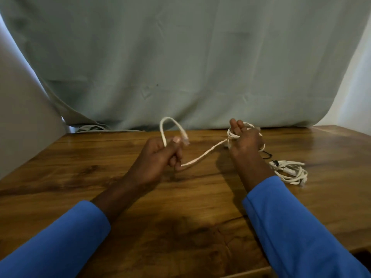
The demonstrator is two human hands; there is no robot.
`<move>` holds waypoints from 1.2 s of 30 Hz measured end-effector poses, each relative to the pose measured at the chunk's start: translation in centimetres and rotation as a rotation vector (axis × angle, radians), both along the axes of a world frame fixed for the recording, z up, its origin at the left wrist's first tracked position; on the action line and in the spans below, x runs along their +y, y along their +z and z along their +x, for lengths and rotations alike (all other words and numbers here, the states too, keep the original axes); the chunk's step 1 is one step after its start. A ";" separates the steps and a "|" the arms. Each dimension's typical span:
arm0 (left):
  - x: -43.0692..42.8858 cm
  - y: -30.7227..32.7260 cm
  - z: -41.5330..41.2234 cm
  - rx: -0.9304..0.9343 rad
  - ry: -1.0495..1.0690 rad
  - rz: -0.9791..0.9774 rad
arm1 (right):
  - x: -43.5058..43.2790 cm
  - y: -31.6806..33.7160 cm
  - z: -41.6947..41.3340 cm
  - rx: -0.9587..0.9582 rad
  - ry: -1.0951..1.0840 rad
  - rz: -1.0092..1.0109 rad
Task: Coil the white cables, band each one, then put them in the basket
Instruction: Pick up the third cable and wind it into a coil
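Note:
A white cable (202,155) runs between my two hands above the wooden table (100,157). My left hand (158,157) grips its free end, which arches up in a loop and ends in a clear plug (185,139) beside my thumb. Several turns of the same cable are wound around my right hand (245,141), whose fingers point up and away. A second white cable (289,171), coiled and tied with a black band (275,162), lies on the table just right of my right wrist. No basket is in view.
A grey-green cloth (180,67) hangs behind the table's far edge. A thin black band or cord (268,155) lies on the wood behind my right hand. The table's front right corner (269,269) is close to my right sleeve.

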State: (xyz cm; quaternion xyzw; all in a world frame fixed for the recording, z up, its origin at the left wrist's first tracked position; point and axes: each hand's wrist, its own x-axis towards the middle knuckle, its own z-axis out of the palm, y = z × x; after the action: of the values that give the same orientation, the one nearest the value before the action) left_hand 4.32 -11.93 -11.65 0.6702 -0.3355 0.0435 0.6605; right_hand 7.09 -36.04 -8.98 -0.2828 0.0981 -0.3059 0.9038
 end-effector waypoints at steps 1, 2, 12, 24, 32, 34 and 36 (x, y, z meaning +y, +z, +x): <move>0.2 0.4 -0.1 0.082 -0.022 -0.064 | 0.5 -0.3 0.0 0.082 -0.093 -0.159; 0.4 0.6 -0.2 0.140 -0.049 -0.090 | 1.1 -0.6 0.1 0.124 -0.214 -0.294; 4.0 4.0 2.2 0.325 -0.024 -0.600 | 6.1 -3.0 0.2 0.264 -0.121 -1.831; 8.9 4.2 6.9 0.297 0.392 -0.846 | 12.8 -0.3 -5.2 0.006 1.254 -0.940; 9.0 -1.0 8.0 -0.094 0.890 0.139 | 11.6 1.4 -5.5 -0.175 1.107 -0.212; 8.5 -1.4 7.8 -0.231 0.791 0.291 | 9.9 1.0 -4.0 -0.204 0.980 -0.169; 7.5 -1.2 7.3 -0.343 0.684 0.286 | 8.3 0.5 -2.5 -0.160 0.809 -0.158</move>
State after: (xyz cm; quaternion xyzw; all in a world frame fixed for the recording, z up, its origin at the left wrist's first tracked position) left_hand 11.64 -4.45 -12.86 0.8113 -0.2014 0.3249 0.4425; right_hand 4.56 -27.71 -8.52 -0.3421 -0.1152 0.0462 0.9314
